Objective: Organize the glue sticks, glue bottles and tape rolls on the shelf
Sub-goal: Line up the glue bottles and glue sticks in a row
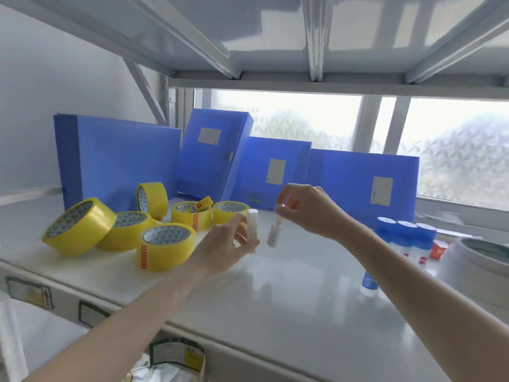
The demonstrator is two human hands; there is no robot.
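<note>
Your right grip [305, 209] pinches a white glue stick [274, 232] by its top end, fingertips curled round it so the stick hangs tilted above the shelf [275, 299]. Your left grip [234, 241] curls round a second white glue stick [252, 224] just beside the first, holding it upright with its cap showing above your fingers; the two sticks are near each other but apart. To the left of your hands sit the yellow tape rolls [165, 249]: one lies flat nearest the front edge, three more lie flat behind it, one leans tilted at the far left, and one stands on its edge at the back. To your right, past the forearm, three blue-capped glue bottles [405, 235] stand close together, and another glue bottle [367, 282] shows partly from behind your arm. Small red boxes [439, 249] lie just beside the bottles, near a round grey dish [482, 257] at the right edge. Blue file boxes [121, 161] line the back of the shelf before a frosted window [454, 150].
</note>
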